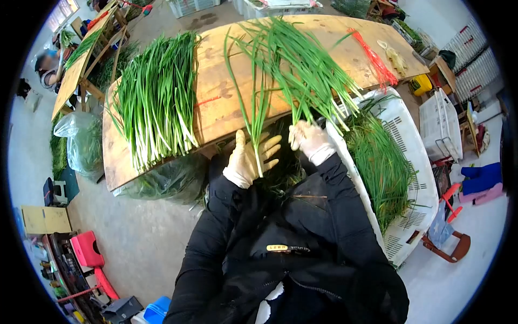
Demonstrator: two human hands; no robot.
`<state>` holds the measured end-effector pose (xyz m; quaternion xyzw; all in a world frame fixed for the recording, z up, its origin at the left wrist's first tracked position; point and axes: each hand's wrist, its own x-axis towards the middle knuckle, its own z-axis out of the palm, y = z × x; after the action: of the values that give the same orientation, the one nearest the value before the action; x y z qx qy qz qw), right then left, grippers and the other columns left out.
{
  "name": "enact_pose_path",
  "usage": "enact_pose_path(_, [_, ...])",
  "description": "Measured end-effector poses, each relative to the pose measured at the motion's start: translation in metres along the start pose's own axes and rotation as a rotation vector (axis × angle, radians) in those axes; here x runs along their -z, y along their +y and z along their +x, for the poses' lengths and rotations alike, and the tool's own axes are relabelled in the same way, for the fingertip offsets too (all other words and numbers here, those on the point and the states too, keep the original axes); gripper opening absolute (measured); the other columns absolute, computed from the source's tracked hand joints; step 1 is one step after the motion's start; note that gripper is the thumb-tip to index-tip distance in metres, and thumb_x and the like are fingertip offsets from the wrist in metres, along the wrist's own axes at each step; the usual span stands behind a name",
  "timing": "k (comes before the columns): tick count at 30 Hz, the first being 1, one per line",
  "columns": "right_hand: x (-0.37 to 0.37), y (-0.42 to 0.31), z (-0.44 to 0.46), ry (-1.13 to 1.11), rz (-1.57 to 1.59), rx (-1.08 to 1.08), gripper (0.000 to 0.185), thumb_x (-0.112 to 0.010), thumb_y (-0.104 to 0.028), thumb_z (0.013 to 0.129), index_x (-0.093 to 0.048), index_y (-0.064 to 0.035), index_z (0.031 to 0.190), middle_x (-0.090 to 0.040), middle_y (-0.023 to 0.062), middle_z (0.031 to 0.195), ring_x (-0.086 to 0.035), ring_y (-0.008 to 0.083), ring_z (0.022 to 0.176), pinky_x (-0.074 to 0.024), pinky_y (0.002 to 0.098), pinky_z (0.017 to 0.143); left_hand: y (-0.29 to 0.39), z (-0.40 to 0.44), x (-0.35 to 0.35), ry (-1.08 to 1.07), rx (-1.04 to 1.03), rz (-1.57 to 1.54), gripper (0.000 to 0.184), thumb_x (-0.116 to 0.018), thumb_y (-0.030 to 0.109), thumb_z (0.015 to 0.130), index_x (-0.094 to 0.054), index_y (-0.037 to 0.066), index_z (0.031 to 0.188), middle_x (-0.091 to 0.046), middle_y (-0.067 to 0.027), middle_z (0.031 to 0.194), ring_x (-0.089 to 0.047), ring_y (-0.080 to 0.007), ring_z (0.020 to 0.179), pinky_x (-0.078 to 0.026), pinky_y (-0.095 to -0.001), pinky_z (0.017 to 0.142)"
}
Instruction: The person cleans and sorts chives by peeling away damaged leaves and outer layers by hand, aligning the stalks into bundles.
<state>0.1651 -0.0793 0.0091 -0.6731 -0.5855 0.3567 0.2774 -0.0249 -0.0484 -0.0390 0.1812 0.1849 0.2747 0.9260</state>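
A thick pile of greens lies on the table; my left hand is spread wide, a few stalks across its palm. My right hand curls beneath the loose heap, its grip unclear, beside the crate.

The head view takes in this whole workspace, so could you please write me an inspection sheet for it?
Surface: wooden table, darkly stained in places.
Job's things: neatly aligned green bundle on the left; looser green pile on the right.
Clutter: red strands near the table's right end.
Hands: gloved left hand open, stalks across its palm; gloved right hand curled near stalk ends, grip unclear.
Cables: nothing seen.
Surroundings: white crate containing greens; plastic bag; another person.
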Motion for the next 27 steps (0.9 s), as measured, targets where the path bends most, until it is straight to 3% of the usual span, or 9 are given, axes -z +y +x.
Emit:
enact_pose_path(6, [0.012,-0.021,0.017,0.436,-0.793,0.299,0.034,-0.04,-0.039,0.085,-0.052,-0.0076,0.077,-0.056,0.0107,0.067,-0.056,0.0271,0.061,-0.0454,0.0361,0.053,-0.004,-0.004,0.012,0.086,-0.046,0.106,0.079,-0.026,0.067,0.076,-0.028,0.008,0.128,-0.037,-0.0123,0.128,-0.033,-0.0231,0.116,-0.026,-0.0406,0.092])
enact_pose_path(8, [0.009,-0.024,0.011,0.49,-0.789,0.125,0.045,-0.035,-0.048,0.085,-0.05,-0.0102,0.065,-0.052,0.0058,0.056,-0.053,0.0183,0.049,-0.0421,0.0317,0.042,-0.006,-0.007,0.016,0.156,-0.054,0.092,0.067,-0.03,0.059,0.081,-0.037,0.007,0.123,-0.044,-0.0105,0.122,-0.043,-0.0201,0.106,-0.031,-0.0375,0.088])
enact_pose_path(10, [-0.007,-0.009,0.0,0.697,-0.826,0.278,0.048,-0.03,-0.052,0.085,-0.047,-0.012,0.062,-0.044,0.0028,0.047,-0.044,0.0145,0.04,-0.0374,0.0306,0.035,-0.007,-0.011,0.018,0.279,-0.153,0.199,0.048,-0.042,0.046,0.084,-0.047,0.009,0.114,-0.053,-0.0076,0.112,-0.05,-0.0153,0.095,-0.036,-0.0333,0.083])
enact_pose_path(11, [-0.019,-0.014,-0.011,0.601,-0.572,0.255,0.051,-0.029,-0.056,0.083,-0.045,-0.0132,0.061,-0.038,0.0008,0.043,-0.035,0.0126,0.034,-0.0336,0.0315,0.032,-0.009,-0.01,0.024,0.306,-0.222,0.14,0.033,-0.053,0.032,0.082,-0.053,0.007,0.105,-0.06,-0.0079,0.098,-0.055,-0.0106,0.079,-0.042,-0.0262,0.069])
enact_pose_path(12, [-0.03,-0.01,-0.018,0.343,-0.246,0.305,0.054,-0.03,-0.058,0.082,-0.047,-0.0115,0.062,-0.045,0.0046,0.047,-0.046,0.0186,0.041,-0.0391,0.0348,0.039,-0.009,-0.008,0.03,0.309,-0.223,0.139,0.033,-0.053,0.032,0.082,-0.053,0.007,0.105,-0.06,-0.0079,0.098,-0.055,-0.0106,0.079,-0.042,-0.0262,0.069])
enact_pose_path(14, [-0.055,-0.004,-0.029,-0.002,-0.225,0.127,0.048,-0.045,-0.053,0.079,-0.056,-0.0063,0.075,-0.058,0.005,0.063,-0.057,0.0179,0.058,-0.0442,0.0301,0.057,-0.003,-0.004,0.034,0.384,-0.29,0.472,0.026,-0.06,0.024,0.079,-0.058,0.003,0.095,-0.063,-0.0082,0.084,-0.055,-0.0067,0.062,-0.04,-0.0176,0.052])
enact_pose_path(16, [-0.081,0.007,-0.028,-0.226,-0.027,0.033,0.038,-0.05,-0.044,0.081,-0.058,-0.0061,0.078,-0.059,0.004,0.06,-0.056,0.0138,0.056,-0.0439,0.0262,0.055,0.0,0.001,0.025,0.429,-0.317,0.584,0.02,-0.059,0.021,0.079,-0.061,0.001,0.082,-0.063,-0.0056,0.07,-0.05,-0.0035,0.051,-0.036,-0.014,0.044])
enact_pose_path(18, [-0.093,0.011,-0.031,-0.224,0.397,0.017,0.034,-0.051,-0.038,0.082,-0.059,-0.0053,0.078,-0.059,0.0026,0.059,-0.053,0.0102,0.052,-0.0426,0.023,0.052,0.002,0.003,0.024,0.424,-0.301,0.66,0.017,-0.056,0.018,0.081,-0.06,0.001,0.084,-0.062,-0.0052,0.07,-0.051,-0.0046,0.052,-0.037,-0.0151,0.045])
enact_pose_path(27, [-0.061,0.023,-0.04,-0.092,0.592,-0.201,0.02,-0.052,-0.024,0.083,-0.06,-0.0055,0.085,-0.055,-0.0002,0.055,-0.04,0.0039,0.04,-0.0277,0.0168,0.038,0.033,-0.09,-0.092,0.205,-0.891,1.052,0.016,-0.047,0.012,0.086,-0.053,-0.002,0.09,-0.059,-0.0109,0.082,-0.053,-0.0108,0.06,-0.042,-0.0212,0.056])
